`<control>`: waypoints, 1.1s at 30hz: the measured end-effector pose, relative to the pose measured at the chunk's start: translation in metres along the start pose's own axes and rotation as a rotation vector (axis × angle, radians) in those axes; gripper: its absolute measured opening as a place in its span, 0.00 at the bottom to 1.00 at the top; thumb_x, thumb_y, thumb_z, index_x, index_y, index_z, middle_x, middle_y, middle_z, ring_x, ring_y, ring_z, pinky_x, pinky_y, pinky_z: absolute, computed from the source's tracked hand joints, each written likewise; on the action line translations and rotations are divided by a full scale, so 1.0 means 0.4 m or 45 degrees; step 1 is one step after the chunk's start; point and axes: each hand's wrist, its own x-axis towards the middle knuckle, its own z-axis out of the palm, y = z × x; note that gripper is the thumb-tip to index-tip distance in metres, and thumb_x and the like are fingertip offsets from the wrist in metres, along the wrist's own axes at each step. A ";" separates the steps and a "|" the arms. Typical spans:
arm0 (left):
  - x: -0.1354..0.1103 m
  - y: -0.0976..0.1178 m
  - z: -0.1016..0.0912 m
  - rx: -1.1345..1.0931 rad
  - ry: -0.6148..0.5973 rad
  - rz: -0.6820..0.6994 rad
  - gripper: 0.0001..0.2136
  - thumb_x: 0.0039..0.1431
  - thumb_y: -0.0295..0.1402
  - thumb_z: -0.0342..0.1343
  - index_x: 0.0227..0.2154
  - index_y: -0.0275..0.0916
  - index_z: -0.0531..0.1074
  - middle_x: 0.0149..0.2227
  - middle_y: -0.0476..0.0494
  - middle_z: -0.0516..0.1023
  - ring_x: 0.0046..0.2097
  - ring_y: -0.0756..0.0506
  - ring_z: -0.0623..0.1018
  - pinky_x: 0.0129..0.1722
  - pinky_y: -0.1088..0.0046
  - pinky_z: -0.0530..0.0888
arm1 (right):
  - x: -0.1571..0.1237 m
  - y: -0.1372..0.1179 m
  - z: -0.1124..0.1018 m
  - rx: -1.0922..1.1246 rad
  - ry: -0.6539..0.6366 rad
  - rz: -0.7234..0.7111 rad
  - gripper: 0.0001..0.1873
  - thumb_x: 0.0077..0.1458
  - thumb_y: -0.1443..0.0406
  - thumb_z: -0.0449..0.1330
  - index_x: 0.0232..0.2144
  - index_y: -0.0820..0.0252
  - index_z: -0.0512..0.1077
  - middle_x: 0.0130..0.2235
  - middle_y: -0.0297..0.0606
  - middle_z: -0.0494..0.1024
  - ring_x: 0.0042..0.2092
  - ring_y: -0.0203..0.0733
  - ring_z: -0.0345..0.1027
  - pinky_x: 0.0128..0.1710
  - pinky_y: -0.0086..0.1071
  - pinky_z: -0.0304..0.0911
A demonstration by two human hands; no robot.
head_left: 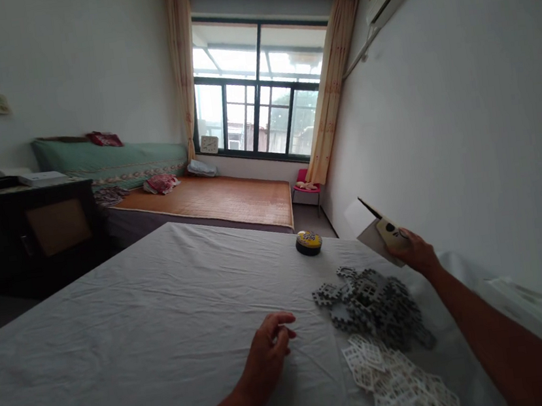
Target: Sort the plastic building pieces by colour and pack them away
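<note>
My right hand (416,253) is closed on the side of a small pale box (389,234) with dark printed marks and a raised flap. It holds the box tilted above the far right of the table, beyond a heap of grey interlocking plastic pieces (377,302). Low over the white cloth, my left hand (270,343) has its fingers loosely bent and apart, with nothing in them. White lattice plastic pieces (402,384) lie in a pile nearer to me, right of the left hand. A round yellow-and-black tin (308,243) stands at the far edge.
A white cloth (132,325) covers the table. Behind it is a bed with a woven mat (231,201). A dark cabinet (31,226) stands at left, a pink chair (305,184) near the window. The wall (490,136) runs along the right.
</note>
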 end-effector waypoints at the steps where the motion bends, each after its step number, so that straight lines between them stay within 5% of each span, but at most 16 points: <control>1: 0.002 0.000 -0.002 -0.002 0.006 0.010 0.15 0.49 0.39 0.53 0.38 0.39 0.73 0.43 0.39 0.74 0.39 0.43 0.76 0.31 0.72 0.71 | -0.005 -0.027 -0.025 0.032 0.035 -0.038 0.37 0.45 0.50 0.58 0.55 0.58 0.61 0.54 0.49 0.70 0.52 0.55 0.66 0.48 0.45 0.61; 4: 0.017 0.008 -0.020 0.005 0.054 0.134 0.15 0.51 0.40 0.53 0.38 0.39 0.73 0.46 0.38 0.74 0.41 0.42 0.76 0.35 0.70 0.72 | -0.062 -0.149 -0.113 0.118 0.081 -0.275 0.37 0.45 0.52 0.59 0.56 0.58 0.60 0.55 0.48 0.69 0.54 0.55 0.64 0.49 0.45 0.60; 8: 0.041 0.065 -0.078 -0.010 0.205 0.229 0.19 0.52 0.42 0.54 0.44 0.39 0.72 0.50 0.37 0.72 0.49 0.40 0.73 0.43 0.66 0.72 | -0.252 -0.362 -0.220 0.219 0.043 -0.606 0.39 0.45 0.56 0.60 0.59 0.57 0.56 0.58 0.49 0.66 0.57 0.57 0.60 0.52 0.48 0.57; 13: 0.025 0.146 -0.187 -0.183 0.190 0.015 0.24 0.55 0.48 0.51 0.53 0.44 0.65 0.58 0.40 0.66 0.57 0.39 0.67 0.45 0.66 0.70 | -0.526 -0.548 -0.271 0.334 -0.048 -0.711 0.43 0.42 0.62 0.62 0.61 0.49 0.53 0.62 0.44 0.59 0.58 0.60 0.57 0.53 0.52 0.58; 17: 0.006 0.136 -0.246 -0.197 0.063 -0.188 0.25 0.52 0.48 0.54 0.52 0.47 0.65 0.60 0.41 0.64 0.59 0.38 0.64 0.45 0.63 0.70 | -0.632 -0.601 -0.268 0.357 -0.134 -0.683 0.44 0.41 0.64 0.62 0.61 0.48 0.53 0.62 0.42 0.58 0.58 0.61 0.55 0.50 0.53 0.62; 26: 0.013 0.110 -0.259 -0.142 0.019 -0.161 0.29 0.49 0.46 0.58 0.55 0.50 0.63 0.65 0.44 0.56 0.63 0.36 0.57 0.47 0.62 0.68 | -0.576 -0.585 -0.307 0.439 -0.144 -0.684 0.40 0.42 0.58 0.63 0.59 0.53 0.59 0.58 0.45 0.66 0.56 0.59 0.62 0.53 0.53 0.60; 33: 0.004 0.129 -0.254 -0.086 0.118 -0.216 0.33 0.46 0.35 0.56 0.59 0.43 0.60 0.57 0.38 0.67 0.56 0.37 0.67 0.47 0.62 0.68 | -0.370 -0.514 -0.349 0.606 -0.304 -0.216 0.34 0.44 0.49 0.61 0.53 0.55 0.64 0.45 0.41 0.77 0.44 0.51 0.72 0.42 0.41 0.69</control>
